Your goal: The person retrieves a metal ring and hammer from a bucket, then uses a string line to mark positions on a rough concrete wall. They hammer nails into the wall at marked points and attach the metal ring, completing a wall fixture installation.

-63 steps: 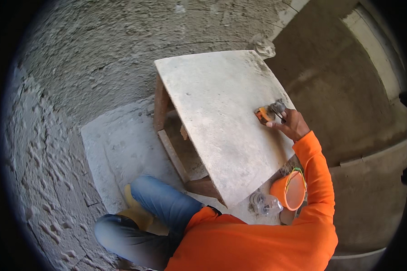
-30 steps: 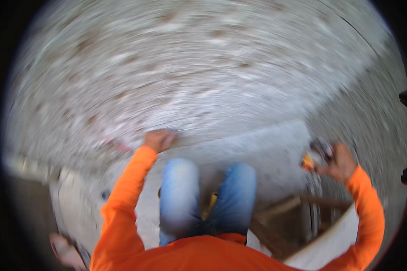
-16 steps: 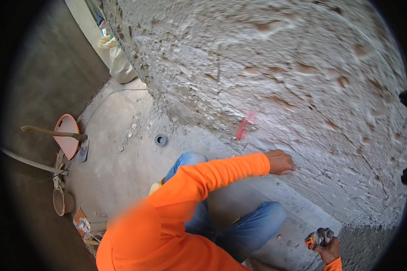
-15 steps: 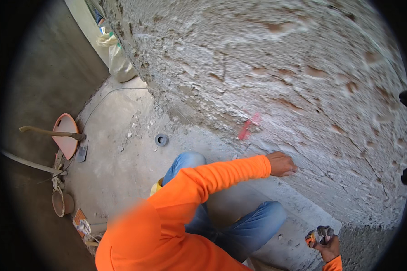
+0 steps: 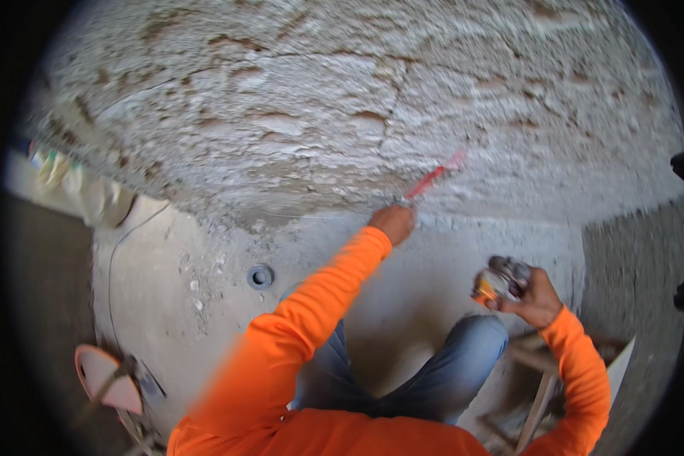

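Observation:
My left hand (image 5: 394,223) is closed low against the rough plastered wall (image 5: 304,121). Just above its fingers a red streak (image 5: 427,182) slants up to the right; whether it is a mark or a thin object is unclear. What the fingers hold, if anything, is hidden. A thin pale line (image 5: 311,217) runs leftward along the wall's foot near that hand. My right hand (image 5: 538,298) is raised over the floor, wrapped around a small orange and dark grey object (image 5: 500,280), blurred, its kind not clear. My bent knees are between the two arms.
A grey ring-shaped piece (image 5: 260,277) lies on the concrete floor (image 5: 159,266). White sacks (image 5: 80,186) stand at the far left, a cable (image 5: 112,266) nearby. A pinkish pan (image 5: 108,378) leans at lower left. Wooden framing (image 5: 538,406) is beside my right arm.
My view has turned rightward. My left hand now sits just below the red streak, having been right of it. My right hand has come up with the orange and grey object in its grip.

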`<state>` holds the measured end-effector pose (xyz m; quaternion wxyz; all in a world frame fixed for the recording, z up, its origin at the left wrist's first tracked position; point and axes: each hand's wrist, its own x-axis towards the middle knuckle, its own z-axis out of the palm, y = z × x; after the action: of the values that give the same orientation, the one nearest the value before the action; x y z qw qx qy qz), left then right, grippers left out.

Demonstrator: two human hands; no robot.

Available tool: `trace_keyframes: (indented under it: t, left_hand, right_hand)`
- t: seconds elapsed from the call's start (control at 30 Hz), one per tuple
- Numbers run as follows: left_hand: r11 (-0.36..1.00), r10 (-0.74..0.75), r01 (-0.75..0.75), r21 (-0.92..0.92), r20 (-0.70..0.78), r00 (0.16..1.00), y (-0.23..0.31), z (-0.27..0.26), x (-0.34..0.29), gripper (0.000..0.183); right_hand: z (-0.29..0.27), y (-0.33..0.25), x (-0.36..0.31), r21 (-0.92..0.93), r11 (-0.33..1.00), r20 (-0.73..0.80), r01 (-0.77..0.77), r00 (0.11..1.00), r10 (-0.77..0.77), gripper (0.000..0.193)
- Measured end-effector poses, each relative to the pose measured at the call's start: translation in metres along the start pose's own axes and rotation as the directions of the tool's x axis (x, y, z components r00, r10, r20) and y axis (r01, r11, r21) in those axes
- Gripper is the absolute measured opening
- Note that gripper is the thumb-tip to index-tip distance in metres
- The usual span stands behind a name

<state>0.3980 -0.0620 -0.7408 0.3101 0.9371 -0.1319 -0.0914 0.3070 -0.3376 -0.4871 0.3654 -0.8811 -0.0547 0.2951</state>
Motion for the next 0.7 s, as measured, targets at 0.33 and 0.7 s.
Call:
trace_keyframes:
  t: [0.33, 0.7]
  left_hand:
    - [0.987, -0.030, -0.006, -0.162, -0.220, 0.975, -0.074, -0.051, -0.037, 0.021]
    - [0.998, -0.011, -0.021, -0.065, -0.452, 0.892, -0.079, -0.105, -0.092, 0.009]
  right_hand:
    - [0.138, -0.024, 0.061, -0.477, 0.876, 0.146, 0.073, 0.989, -0.003, 0.072]
    - [0.231, 0.104, 0.177, -0.563, 0.814, 0.287, 0.143, 0.958, 0.031, 0.082]
